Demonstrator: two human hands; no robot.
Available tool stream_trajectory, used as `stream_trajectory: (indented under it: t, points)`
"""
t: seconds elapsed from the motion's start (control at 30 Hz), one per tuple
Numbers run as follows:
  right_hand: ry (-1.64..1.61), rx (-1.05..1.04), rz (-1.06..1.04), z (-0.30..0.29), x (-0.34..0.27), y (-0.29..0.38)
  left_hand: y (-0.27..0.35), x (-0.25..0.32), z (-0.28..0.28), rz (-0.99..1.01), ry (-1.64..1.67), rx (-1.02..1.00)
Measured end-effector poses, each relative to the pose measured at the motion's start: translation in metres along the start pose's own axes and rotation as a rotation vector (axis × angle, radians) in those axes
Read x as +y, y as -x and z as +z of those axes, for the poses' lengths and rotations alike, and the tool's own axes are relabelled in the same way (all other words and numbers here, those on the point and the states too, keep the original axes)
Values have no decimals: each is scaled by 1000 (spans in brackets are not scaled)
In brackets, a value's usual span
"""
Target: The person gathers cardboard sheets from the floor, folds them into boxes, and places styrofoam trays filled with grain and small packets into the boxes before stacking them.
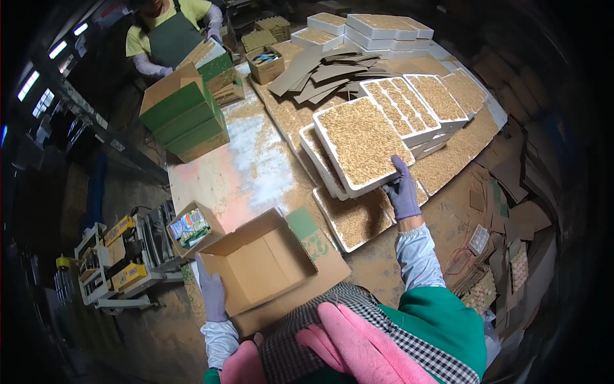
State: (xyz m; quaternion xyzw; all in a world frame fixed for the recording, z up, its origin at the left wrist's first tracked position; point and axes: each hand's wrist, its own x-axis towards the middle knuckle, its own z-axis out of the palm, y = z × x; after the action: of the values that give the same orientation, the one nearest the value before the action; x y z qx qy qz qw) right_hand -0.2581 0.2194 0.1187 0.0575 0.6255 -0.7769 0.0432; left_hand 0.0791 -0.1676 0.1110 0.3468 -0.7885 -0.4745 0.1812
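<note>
An open cardboard box (263,264) stands before me at the near edge of the table, and my left hand (212,293), in a purple glove, grips its left wall. My right hand (404,189), gloved alike, holds the near right corner of a white foam tray (362,141) filled with husk-like tan material, thumb over the rim. That tray is tilted and lies above another foam tray (314,144). Below it, a further filled foam tray (355,225) rests on the table. Under and beside the box lies flat cardboard with green print (326,259).
Filled foam trays (400,108) stand stacked at the right. Behind them lie grey cardboard sheets (331,74). Green boxes (184,117) stand far left, near a co-worker (175,36) holding a tray. A small box of colourful packets (192,230) sits left; a strapping machine (127,259) stands beyond.
</note>
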Motion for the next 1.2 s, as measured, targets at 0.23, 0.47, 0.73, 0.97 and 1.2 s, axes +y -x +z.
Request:
stream_trajectory:
  t: [0.23,0.47,0.73,0.97,1.2]
  points:
    - [-250,-257,182,-12,-52,48,-25,4,8,-144,33,-64]
    - [202,-576,327,116,-89,112,-50,-58,23,127,174,-72]
    - [1065,-1122,-19,188,-33,122,-18,-28,-8,155,-56,-220]
    - [1500,-1354,-388,217,-6,114,-47,-50,-30,206,206,-59]
    - [1522,-1413,-812,208,35,113,-190,-53,-25,121,-689,144]
